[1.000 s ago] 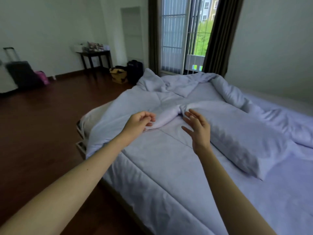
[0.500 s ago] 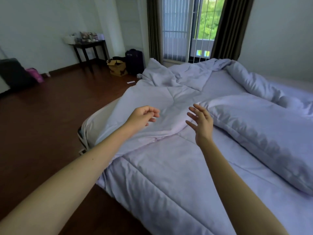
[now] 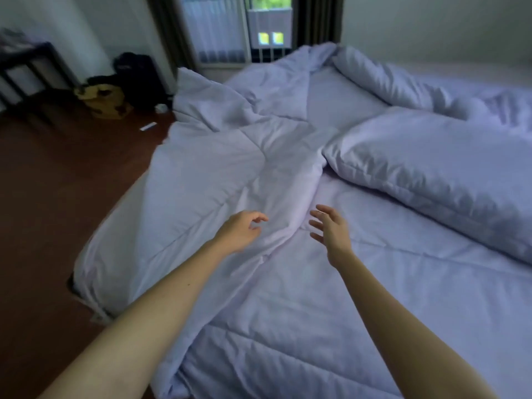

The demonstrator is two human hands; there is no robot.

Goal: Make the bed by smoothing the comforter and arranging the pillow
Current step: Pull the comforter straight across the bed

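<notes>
Your left hand (image 3: 240,231) hangs just over the comforter (image 3: 288,298) with its fingers loosely curled and nothing pinched between them; your right hand (image 3: 331,231) is beside it, fingers spread, also holding nothing. Between the two runs a raised ridge (image 3: 288,203) of doubled-over comforter that climbs from your hands toward the near corner of the pillow (image 3: 431,168).

Take the pillow as your landmark. It lies across the comforter, its near corner just beside the top of that ridge. Beyond it the rest of the comforter is bunched into a long roll (image 3: 383,79) toward the window (image 3: 244,27), with a bare patch of sheet (image 3: 334,102) between roll and ridge.

Judge the comforter as soft, quilted and limp: it looks light for its bulk, it will not hold a shape, and it will drag folds along with it rather than slide cleanly. A palm sweep alone will probably only push the ridge sideways. Better to pinch the loose edge of the fold on the side away from the pillow and draw it outward toward the mattress edge (image 3: 95,283), then flatten.

The pillow looks plump and yielding; grip it by both short ends, since one corner would let it sag.
</notes>
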